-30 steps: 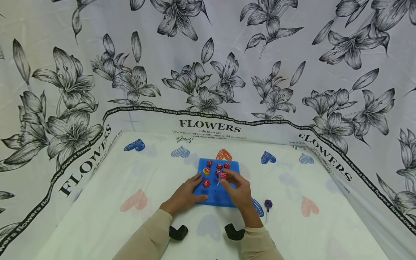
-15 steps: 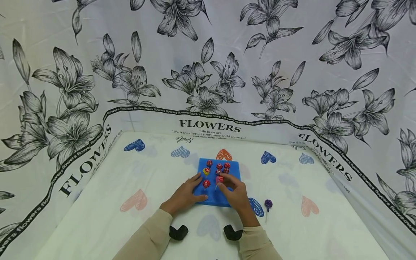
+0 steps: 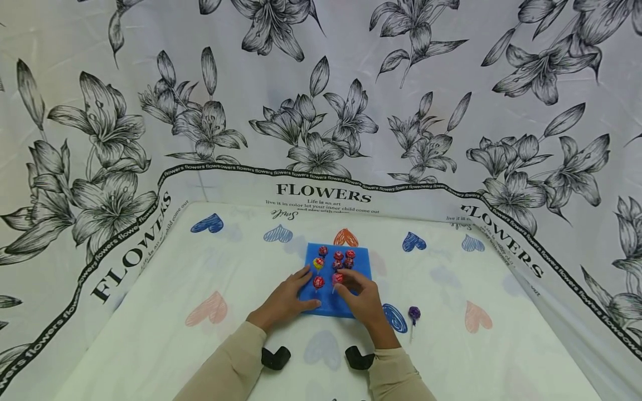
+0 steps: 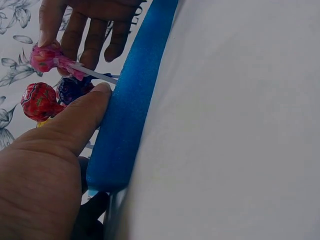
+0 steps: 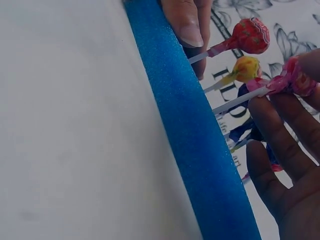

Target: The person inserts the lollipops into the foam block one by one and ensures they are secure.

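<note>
A blue foam block (image 3: 326,307) lies on the cloth with several wrapped lollipops standing in it on their sticks. My right hand (image 3: 364,298) pinches the head of a pink lollipop (image 5: 285,82); in the right wrist view its white stick meets the foam's top face. How deep the stick sits is hidden. My left hand (image 3: 286,298) rests along the block's left side, thumb on the near part and fingers at the edge. Close to that hand stand a red lollipop (image 3: 318,282) and a yellow one (image 3: 318,263).
A purple lollipop (image 3: 414,313) lies on the cloth right of my right hand. Two black angled pieces (image 3: 276,358) show by the sleeves. White heart-print cloth (image 3: 241,267) covers the table, and a flower-print curtain (image 3: 321,111) hangs around it.
My right hand has brought the pink lollipop slightly left and nearer, down to the foam beside the red one. The left hand has stayed on the block.
</note>
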{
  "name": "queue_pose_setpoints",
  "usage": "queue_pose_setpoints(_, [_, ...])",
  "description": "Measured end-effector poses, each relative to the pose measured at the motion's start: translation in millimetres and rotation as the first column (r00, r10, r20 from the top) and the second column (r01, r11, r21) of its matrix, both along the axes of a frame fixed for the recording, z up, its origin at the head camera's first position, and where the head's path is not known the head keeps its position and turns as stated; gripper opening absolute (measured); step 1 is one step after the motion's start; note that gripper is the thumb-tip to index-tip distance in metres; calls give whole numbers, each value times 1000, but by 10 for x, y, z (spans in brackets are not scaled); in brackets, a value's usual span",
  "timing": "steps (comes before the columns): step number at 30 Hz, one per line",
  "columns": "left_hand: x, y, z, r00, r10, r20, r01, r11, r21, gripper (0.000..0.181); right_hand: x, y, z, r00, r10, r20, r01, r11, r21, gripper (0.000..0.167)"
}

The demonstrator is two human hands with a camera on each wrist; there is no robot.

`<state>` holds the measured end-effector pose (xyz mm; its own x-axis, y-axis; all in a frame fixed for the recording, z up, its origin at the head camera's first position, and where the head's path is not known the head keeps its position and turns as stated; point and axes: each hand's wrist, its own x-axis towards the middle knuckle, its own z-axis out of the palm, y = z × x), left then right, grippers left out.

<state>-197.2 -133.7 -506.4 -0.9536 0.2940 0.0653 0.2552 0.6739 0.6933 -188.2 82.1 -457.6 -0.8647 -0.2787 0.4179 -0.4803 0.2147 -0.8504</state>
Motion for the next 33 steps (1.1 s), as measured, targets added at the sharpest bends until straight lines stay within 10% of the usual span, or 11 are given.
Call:
queue_pose_setpoints(23, [-34, -12, -12, 1000, 12, -10, -12, 1000, -18, 87, -16, 9, -28, 1000, 15, 20, -17, 993, 121, 29])
queue_pose_setpoints(33, [-24, -13, -42, 1000, 11, 5, -11, 1000, -6, 87, 56, 101, 191, 992, -11, -127, 19, 998, 63, 35])
